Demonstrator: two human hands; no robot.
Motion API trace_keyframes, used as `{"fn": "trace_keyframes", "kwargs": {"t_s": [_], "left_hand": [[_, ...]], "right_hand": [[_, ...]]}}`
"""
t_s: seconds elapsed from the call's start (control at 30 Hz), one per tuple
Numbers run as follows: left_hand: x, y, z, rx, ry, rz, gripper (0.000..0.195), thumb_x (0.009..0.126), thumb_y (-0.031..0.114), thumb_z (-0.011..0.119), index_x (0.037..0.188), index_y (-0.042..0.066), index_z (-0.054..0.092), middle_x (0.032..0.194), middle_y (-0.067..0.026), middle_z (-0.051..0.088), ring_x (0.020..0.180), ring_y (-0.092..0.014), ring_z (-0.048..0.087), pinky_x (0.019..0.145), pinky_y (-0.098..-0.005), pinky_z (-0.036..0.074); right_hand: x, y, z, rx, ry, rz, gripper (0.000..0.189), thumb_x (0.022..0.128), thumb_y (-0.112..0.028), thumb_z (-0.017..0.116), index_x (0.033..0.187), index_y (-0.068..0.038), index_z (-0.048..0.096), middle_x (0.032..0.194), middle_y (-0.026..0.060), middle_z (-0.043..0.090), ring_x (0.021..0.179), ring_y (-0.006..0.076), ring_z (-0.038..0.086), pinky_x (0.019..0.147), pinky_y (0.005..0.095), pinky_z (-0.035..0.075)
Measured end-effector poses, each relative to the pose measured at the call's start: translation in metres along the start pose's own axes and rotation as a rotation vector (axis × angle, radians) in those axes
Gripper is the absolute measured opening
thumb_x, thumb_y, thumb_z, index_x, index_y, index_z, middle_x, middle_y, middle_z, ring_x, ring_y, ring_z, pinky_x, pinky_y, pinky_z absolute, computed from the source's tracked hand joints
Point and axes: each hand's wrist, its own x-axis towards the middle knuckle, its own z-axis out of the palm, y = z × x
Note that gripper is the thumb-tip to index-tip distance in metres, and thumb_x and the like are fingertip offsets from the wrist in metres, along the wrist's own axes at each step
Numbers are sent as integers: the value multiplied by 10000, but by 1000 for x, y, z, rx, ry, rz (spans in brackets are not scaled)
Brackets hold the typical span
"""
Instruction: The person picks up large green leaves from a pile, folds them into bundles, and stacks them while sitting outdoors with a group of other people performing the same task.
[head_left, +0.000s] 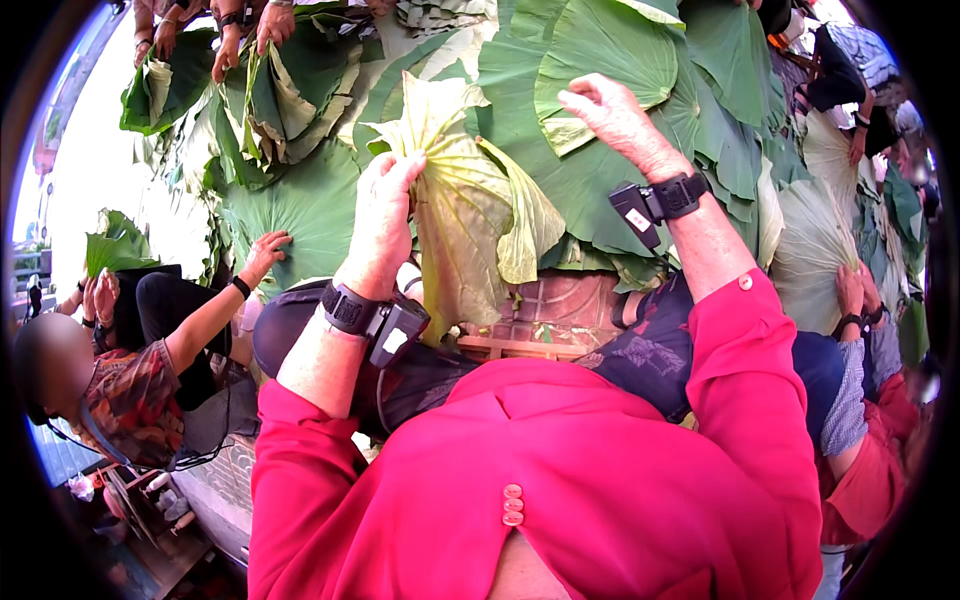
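Note:
Pinched in my left hand (386, 210) is a limp, yellowing lotus leaf (465, 217), gathered at its middle and hanging down in folds between my knees. My right hand (611, 120) is raised with nothing visible in it, fingers slightly curled and apart. Below it, broad green lotus leaves (517, 135) lie flat in an overlapping layer. One leaf on top, a lighter green lotus leaf (615, 56), has a pale folded edge near my right fingertips. Both my wrists carry black strapped devices.
At left a seated person's hand (266, 255) rests on a green leaf. Several hands (229, 45) across the pile hold folded leaves. To the right, another person's hands (851, 292) hold a pale leaf (814, 240). Paving tiles (555, 307) with leaf scraps show between my legs.

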Motion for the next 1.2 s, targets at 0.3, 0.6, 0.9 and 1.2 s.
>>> {"fn": "trace_keyframes", "kwargs": {"t_s": [0.3, 0.6, 0.9, 1.2], "left_hand": [[10, -17, -6, 63, -17, 14, 138, 782, 245, 609, 821, 118, 573, 683, 71, 468, 542, -27, 368, 493, -190, 270], [2, -5, 2, 50, -1, -25, 114, 808, 228, 579, 821, 114, 582, 670, 81, 479, 533, -14, 376, 465, -179, 252], [19, -4, -38, -71, 135, 73, 155, 818, 217, 581, 844, 66, 602, 765, 23, 565, 645, -71, 514, 554, -206, 378], [11, -5, -24, -27, 75, 73, 152, 818, 230, 594, 861, 85, 598, 743, 50, 546, 596, -37, 460, 507, -187, 320]], "right_hand": [[-33, 42, 107, -272, -270, 119, 459, 771, -363, 613, 1015, 17, 528, 955, 232, 594, 947, 349, 570, 814, 406, 450], [-34, 37, 113, -547, -276, 81, 202, 755, -126, 528, 906, -2, 579, 894, 201, 620, 888, 355, 597, 769, 423, 471], [26, -3, 19, 23, 226, -46, 241, 777, -138, 532, 942, 28, 590, 791, 150, 624, 722, 209, 584, 688, 335, 464], [17, 31, -44, -386, 526, 20, 447, 799, -272, 611, 1136, 0, 502, 1060, 208, 588, 1000, 303, 574, 860, 378, 450]]}}
